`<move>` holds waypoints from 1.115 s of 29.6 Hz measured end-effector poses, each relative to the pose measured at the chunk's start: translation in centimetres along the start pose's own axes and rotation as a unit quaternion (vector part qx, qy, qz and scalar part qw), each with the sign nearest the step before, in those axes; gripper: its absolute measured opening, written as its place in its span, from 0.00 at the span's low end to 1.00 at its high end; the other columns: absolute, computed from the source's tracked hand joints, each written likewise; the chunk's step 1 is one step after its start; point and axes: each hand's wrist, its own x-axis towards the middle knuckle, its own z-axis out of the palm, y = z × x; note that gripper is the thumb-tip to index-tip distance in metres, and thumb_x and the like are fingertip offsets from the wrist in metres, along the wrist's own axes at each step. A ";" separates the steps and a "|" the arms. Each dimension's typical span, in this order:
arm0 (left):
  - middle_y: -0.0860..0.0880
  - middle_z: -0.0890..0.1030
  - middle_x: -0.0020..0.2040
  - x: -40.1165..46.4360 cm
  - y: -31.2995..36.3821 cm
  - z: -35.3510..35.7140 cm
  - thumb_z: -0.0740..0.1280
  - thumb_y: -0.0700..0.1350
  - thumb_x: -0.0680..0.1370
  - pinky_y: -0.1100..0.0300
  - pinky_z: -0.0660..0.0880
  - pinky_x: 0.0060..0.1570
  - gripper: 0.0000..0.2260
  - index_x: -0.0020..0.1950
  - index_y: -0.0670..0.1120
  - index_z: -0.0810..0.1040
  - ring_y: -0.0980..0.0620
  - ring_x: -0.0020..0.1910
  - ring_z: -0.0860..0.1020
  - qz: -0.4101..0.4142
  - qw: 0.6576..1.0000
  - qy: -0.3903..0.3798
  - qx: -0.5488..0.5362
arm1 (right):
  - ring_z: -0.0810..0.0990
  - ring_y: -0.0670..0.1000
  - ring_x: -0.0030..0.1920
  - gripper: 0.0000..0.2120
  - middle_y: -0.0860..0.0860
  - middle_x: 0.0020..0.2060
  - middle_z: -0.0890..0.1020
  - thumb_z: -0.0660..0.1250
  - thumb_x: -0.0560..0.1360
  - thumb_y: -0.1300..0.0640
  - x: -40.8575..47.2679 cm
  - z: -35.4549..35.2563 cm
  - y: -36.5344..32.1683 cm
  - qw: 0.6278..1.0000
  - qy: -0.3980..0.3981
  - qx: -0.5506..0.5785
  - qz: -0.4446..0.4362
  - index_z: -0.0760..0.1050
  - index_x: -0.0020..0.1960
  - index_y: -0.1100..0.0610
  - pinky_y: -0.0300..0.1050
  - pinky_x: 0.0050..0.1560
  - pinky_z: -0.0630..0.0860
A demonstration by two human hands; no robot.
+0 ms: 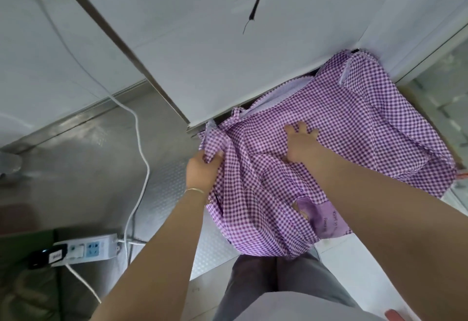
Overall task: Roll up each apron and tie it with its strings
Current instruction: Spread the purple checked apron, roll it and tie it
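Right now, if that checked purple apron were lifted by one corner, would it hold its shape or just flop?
Most likely flop. The apron already lies in soft folds and bunches where the left hand pinches it. It looks thin and probably light, sagging over the edge. The right hand pressing flat suggests it may slide on the smooth surface.

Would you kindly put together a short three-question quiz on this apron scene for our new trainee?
1. True or false: the left hand grips a bunch of the checked apron.
2. How does the right hand lie? A) flat on the cloth, fingers spread B) curled round a string C) off the cloth
3. Fill in: the white cable runs down to a power ____.

Key: 1 true; 2 A; 3 strip.
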 end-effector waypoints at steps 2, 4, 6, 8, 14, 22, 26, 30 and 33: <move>0.46 0.80 0.39 -0.8 -0.9 -2.2 0.65 0.49 0.78 0.49 0.77 0.43 0.07 0.43 0.47 0.74 0.45 0.39 0.78 0.025 0.992 0.116 -0.048 | 0.42 0.70 0.74 0.48 0.54 0.76 0.41 0.73 0.72 0.49 -0.2 -0.1 -0.1 1.000 -0.003 -0.002 0.005 0.41 0.77 0.46 0.69 0.70 0.58; 0.48 0.79 0.40 -1.8 -3.0 -4.8 0.62 0.47 0.77 0.50 0.75 0.43 0.04 0.46 0.48 0.73 0.44 0.39 0.77 0.022 0.978 0.206 -0.040 | 0.42 0.71 0.74 0.47 0.55 0.76 0.41 0.71 0.73 0.51 -0.3 -0.3 -0.1 1.000 0.000 -0.004 0.002 0.40 0.78 0.47 0.69 0.71 0.57; 0.46 0.79 0.45 -2.5 -5.7 -7.1 0.62 0.49 0.76 0.50 0.73 0.48 0.08 0.53 0.48 0.74 0.43 0.44 0.77 -0.031 0.972 0.233 -0.022 | 0.42 0.71 0.74 0.47 0.56 0.77 0.41 0.71 0.73 0.51 -0.4 -0.2 -0.2 1.000 0.004 -0.014 -0.004 0.40 0.78 0.48 0.68 0.72 0.55; 0.40 0.80 0.51 -2.6 -8.0 -8.5 0.61 0.46 0.77 0.47 0.72 0.53 0.11 0.57 0.43 0.75 0.38 0.51 0.77 -0.097 0.969 0.225 0.012 | 0.43 0.71 0.74 0.47 0.57 0.76 0.42 0.71 0.73 0.50 -0.2 -0.3 0.0 1.000 0.006 -0.022 -0.003 0.41 0.78 0.48 0.68 0.73 0.52; 0.33 0.78 0.54 -2.1 -11.3 -10.4 0.56 0.32 0.76 0.49 0.70 0.51 0.13 0.57 0.35 0.75 0.33 0.54 0.76 -0.201 0.960 0.191 0.050 | 0.43 0.70 0.74 0.47 0.57 0.76 0.42 0.71 0.73 0.49 -0.3 -0.2 -0.3 1.000 0.006 -0.025 0.001 0.40 0.78 0.49 0.66 0.74 0.50; 0.48 0.79 0.57 -2.3 -9.8 -11.7 0.55 0.41 0.75 0.53 0.75 0.55 0.17 0.62 0.49 0.73 0.49 0.54 0.78 -0.104 0.908 0.319 -0.252 | 0.44 0.67 0.75 0.52 0.60 0.76 0.43 0.73 0.69 0.41 0.2 0.0 -0.1 0.999 0.018 -0.039 -0.016 0.40 0.78 0.50 0.65 0.74 0.45; 0.37 0.73 0.67 -1.2 -10.6 -12.4 0.54 0.44 0.81 0.48 0.70 0.65 0.20 0.70 0.37 0.69 0.38 0.66 0.72 -0.275 0.891 0.280 -0.229 | 0.44 0.67 0.75 0.54 0.60 0.76 0.43 0.74 0.68 0.41 0.0 -0.1 -0.2 0.999 0.013 -0.038 -0.018 0.39 0.78 0.51 0.65 0.74 0.44; 0.44 0.71 0.71 0.7 -11.5 -13.2 0.64 0.76 0.63 0.41 0.66 0.68 0.49 0.74 0.44 0.65 0.39 0.68 0.71 -0.311 0.901 0.122 -0.276 | 0.44 0.67 0.75 0.55 0.60 0.76 0.43 0.74 0.68 0.41 -0.2 -0.2 -0.2 0.999 0.016 -0.036 -0.017 0.39 0.78 0.51 0.65 0.74 0.44; 0.44 0.76 0.65 0.6 -9.2 -13.5 0.73 0.61 0.69 0.46 0.71 0.65 0.37 0.70 0.41 0.69 0.42 0.60 0.76 -0.254 0.933 0.088 -0.239 | 0.44 0.67 0.75 0.55 0.60 0.76 0.42 0.74 0.67 0.41 0.0 -0.1 -0.3 0.999 0.015 -0.037 -0.017 0.39 0.78 0.51 0.65 0.74 0.44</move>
